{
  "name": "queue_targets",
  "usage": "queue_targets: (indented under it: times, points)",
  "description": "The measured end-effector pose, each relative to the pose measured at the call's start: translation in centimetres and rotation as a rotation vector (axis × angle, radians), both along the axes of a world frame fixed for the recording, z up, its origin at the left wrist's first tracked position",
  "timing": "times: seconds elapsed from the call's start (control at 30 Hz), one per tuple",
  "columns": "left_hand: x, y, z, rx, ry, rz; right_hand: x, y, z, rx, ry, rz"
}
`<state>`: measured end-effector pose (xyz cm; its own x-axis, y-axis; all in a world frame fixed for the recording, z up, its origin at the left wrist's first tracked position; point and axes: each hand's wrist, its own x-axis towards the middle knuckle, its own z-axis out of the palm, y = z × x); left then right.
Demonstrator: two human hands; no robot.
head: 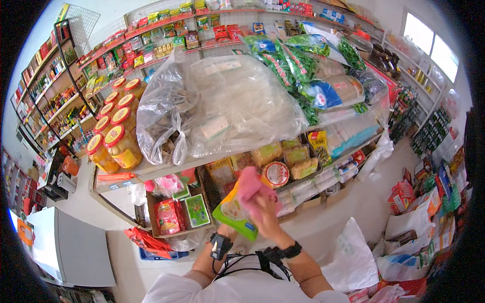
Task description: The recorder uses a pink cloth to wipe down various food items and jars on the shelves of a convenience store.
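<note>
A green and yellow food package point(234, 212) is held in front of my body, tilted. My left hand point(227, 230) is at its lower edge, mostly hidden behind it. A pink cloth point(254, 193) lies over the upper right part of the package, and my right hand point(265, 212) presses it there with bent fingers. Just beyond the hands, a cardboard box point(204, 189) on the lower shelf holds packaged foods, among them a round tub with a red and white lid point(276, 174).
Jars with red lids point(122, 146) stand on the tabletop's left end. Large clear plastic bags point(242, 102) and green vegetable packages point(299, 64) cover more of it. A white cabinet point(75, 246) stands at lower left. Bags point(413, 223) crowd the floor at right, near a white sack point(350, 257).
</note>
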<state>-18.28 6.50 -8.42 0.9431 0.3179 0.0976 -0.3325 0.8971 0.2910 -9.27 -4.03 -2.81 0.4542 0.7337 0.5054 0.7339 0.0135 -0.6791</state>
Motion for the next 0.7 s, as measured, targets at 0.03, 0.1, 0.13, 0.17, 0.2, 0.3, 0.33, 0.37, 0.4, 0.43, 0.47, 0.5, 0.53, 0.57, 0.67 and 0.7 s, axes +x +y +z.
queue_targets:
  times: [0.03,0.1,0.13,0.17,0.2,0.3,0.33,0.37,0.4,0.43,0.47,0.5,0.53,0.57,0.67,0.7]
  points:
    - [-0.1,0.3,-0.4,0.033,0.059,0.017,-0.7,-0.5,0.6,-0.002,0.0,0.009]
    - [-0.7,0.8,-1.2,0.146,0.204,0.075,-1.7,-1.2,1.0,-0.13,-0.01,0.187]
    - [-0.9,1.2,-1.6,0.22,0.27,0.116,-1.3,-1.8,1.6,-0.014,0.114,0.186]
    - [-1.3,1.9,-2.1,0.277,0.317,0.155,-0.8,-2.6,1.7,0.13,0.442,0.208]
    - [-1.7,2.3,-2.3,0.323,0.346,0.178,-0.5,-3.9,1.6,0.273,0.774,0.215]
    - [-3.0,4.1,-2.9,0.408,0.415,0.244,2.6,-7.9,-0.9,0.382,1.11,0.049]
    - [-3.2,4.3,-3.1,0.422,0.43,0.25,2.8,-7.8,-0.3,0.538,1.123,-0.064]
    - [-3.3,4.2,-3.4,0.443,0.446,0.252,2.8,-7.8,-0.3,0.532,1.125,-0.059]
    - [-3.1,3.7,-3.6,0.466,0.454,0.25,2.9,-7.8,-0.4,0.599,1.2,-0.053]
    - [-2.9,2.8,-3.8,0.486,0.46,0.248,2.7,-7.8,-0.5,0.667,1.277,-0.048]
    - [-2.4,1.7,-3.9,0.504,0.461,0.247,2.7,-7.8,-0.5,0.735,1.353,-0.045]
    - [-1.9,0.6,-3.8,0.509,0.457,0.244,2.5,-7.7,-0.8,0.73,1.357,-0.049]
    - [-1.2,-0.2,-3.5,0.509,0.448,0.243,2.5,-7.5,-1.2,0.739,1.341,-0.046]
    - [-0.8,-0.6,-3.2,0.506,0.446,0.24,2.4,-7.4,-1.4,0.748,1.325,-0.043]
    - [-0.4,0.5,-2.7,0.451,0.44,0.253,2.8,-7.6,-0.6,0.775,1.294,-0.156]
    - [-0.6,1.5,-2.7,0.419,0.441,0.263,2.9,-8.0,-0.2,0.776,1.295,-0.161]
